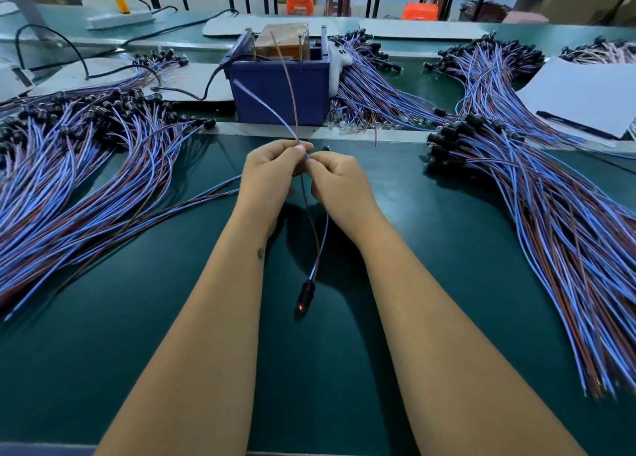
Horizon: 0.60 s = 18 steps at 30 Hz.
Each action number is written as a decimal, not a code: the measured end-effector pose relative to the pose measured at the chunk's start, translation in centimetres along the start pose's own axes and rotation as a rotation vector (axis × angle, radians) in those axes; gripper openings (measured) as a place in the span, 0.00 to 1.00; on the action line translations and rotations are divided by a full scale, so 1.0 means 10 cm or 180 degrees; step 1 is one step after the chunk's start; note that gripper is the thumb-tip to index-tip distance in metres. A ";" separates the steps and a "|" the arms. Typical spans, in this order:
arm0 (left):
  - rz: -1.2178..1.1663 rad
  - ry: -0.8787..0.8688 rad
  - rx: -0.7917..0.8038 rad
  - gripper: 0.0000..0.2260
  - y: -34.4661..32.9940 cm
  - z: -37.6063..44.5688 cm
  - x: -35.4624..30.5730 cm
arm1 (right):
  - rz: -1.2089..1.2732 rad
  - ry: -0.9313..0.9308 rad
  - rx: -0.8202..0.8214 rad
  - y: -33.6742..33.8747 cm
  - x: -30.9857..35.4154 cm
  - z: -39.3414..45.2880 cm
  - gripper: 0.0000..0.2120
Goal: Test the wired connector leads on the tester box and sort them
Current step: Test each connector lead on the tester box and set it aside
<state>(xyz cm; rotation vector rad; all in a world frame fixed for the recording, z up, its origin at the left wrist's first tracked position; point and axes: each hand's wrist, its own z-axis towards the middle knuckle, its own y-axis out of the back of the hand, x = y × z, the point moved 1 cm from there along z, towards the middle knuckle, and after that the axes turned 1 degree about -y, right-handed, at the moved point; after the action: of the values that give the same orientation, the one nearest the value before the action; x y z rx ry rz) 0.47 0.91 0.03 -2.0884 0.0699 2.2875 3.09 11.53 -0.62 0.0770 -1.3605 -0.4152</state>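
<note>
My left hand point(272, 173) and my right hand point(335, 180) meet over the middle of the green mat, both pinching one connector lead point(318, 245). Its brown and blue wires rise from my fingers toward the blue tester box point(278, 91) behind. The brown wire reaches up to the metal pins on top of the box; the blue one ends near the box's front. Below my hands the lead hangs down to its black connector point(304, 294), where a small orange light glows.
A big heap of blue and brown leads point(79, 166) covers the left of the mat, another pile point(550, 214) spreads on the right, and more lie behind the box. White sheets point(581, 94) and black cables sit at the back.
</note>
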 end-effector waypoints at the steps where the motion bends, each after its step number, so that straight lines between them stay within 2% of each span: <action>1: 0.0021 0.0002 0.0038 0.09 0.00 -0.01 0.00 | 0.0004 -0.0013 0.0036 0.00 -0.01 0.00 0.12; 4: -0.0081 -0.0075 -0.0027 0.09 0.02 -0.01 -0.01 | 0.0160 -0.0028 0.0188 0.03 -0.01 -0.01 0.13; 7: -0.0558 0.0035 -0.0236 0.09 0.07 0.01 -0.02 | 0.0196 -0.0128 0.0547 0.08 0.00 -0.02 0.16; 11: -0.1331 0.0203 -0.0526 0.08 0.16 0.04 -0.05 | 0.0082 -0.0471 0.0961 0.19 0.04 -0.02 0.09; 15: -0.1312 0.0119 -0.0911 0.11 0.22 0.05 -0.03 | -0.0033 -0.0810 0.1370 0.37 0.07 -0.03 0.06; 17: -0.1080 -0.0013 -0.0957 0.12 0.21 0.04 -0.03 | -0.0137 -0.0845 0.1207 0.45 0.10 -0.03 0.05; 18: -0.0939 -0.0068 -0.0963 0.12 0.19 0.03 -0.04 | -0.0142 -0.0783 0.0960 0.48 0.13 -0.02 0.05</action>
<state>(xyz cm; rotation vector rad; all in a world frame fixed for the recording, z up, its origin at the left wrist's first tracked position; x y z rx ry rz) 0.07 -0.98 0.43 -2.0294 -0.5793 2.2500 4.62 15.49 1.94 0.3139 -1.6598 -0.2593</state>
